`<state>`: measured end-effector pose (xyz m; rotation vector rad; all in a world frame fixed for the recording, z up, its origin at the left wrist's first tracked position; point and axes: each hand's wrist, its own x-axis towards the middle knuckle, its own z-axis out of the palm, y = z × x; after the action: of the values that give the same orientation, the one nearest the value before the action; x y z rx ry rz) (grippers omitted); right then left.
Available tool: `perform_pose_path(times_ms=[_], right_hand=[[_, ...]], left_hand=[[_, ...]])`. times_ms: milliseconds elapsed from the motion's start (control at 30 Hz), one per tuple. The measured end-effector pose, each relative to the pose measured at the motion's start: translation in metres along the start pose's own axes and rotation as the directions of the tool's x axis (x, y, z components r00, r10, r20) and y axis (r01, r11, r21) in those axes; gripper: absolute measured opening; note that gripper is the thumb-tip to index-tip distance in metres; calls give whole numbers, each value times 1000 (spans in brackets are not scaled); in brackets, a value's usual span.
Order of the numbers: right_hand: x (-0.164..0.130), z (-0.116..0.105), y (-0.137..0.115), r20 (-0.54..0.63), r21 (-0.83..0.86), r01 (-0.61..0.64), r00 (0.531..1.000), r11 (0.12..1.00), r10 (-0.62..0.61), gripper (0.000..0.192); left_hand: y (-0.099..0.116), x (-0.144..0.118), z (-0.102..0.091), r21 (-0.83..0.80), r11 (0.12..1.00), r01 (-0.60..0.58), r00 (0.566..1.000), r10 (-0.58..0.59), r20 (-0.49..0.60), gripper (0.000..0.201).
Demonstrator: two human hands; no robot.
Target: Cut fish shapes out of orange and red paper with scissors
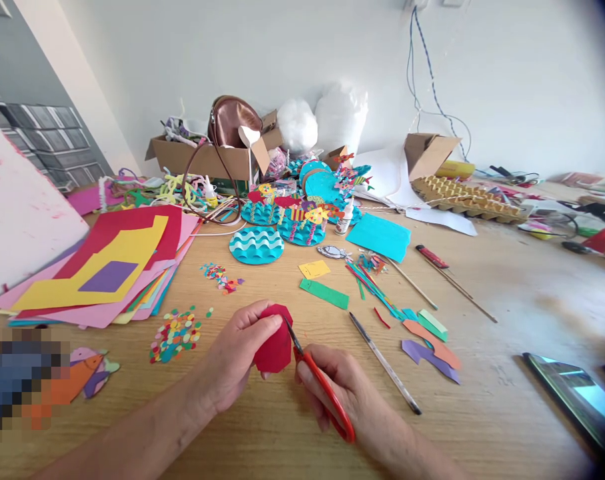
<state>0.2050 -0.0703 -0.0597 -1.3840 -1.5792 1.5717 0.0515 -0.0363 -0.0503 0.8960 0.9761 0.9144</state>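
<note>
A rounded piece of red paper is pinched in the left hand, thumb on its upper edge and fingers curled behind it, just above the bench. Red-handled scissors are gripped in the right hand, fingers closed round the handles, and the narrow blades are laid against the right edge of the red paper. The two hands are held close together, joined only through paper and scissors.

Just to the right of the right hand a pen lies slantwise on the wood. Beyond it, scraps of orange, purple and green paper are scattered, with thin coloured strips further back. A green paper rectangle and a small yellow one lie ahead of the hands. To the left, a heap of small coloured paper dots is spread out, and a smaller heap is seen behind it. A paper fish lies near the left edge. A stack of coloured sheets is fanned out at the left. Blue wave-patterned discs are set in the middle, before a cardboard box. An egg tray rests at the right rear, and a phone lies at the near right.
</note>
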Motion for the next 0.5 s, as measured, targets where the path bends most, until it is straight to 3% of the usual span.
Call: perform_pose_path(times_ms=[500], right_hand=[[3, 2, 6, -16, 29, -7, 1000, 1000, 7, 31]], left_hand=[[0, 0, 1, 0, 1000, 12, 1000, -12, -2, 14]])
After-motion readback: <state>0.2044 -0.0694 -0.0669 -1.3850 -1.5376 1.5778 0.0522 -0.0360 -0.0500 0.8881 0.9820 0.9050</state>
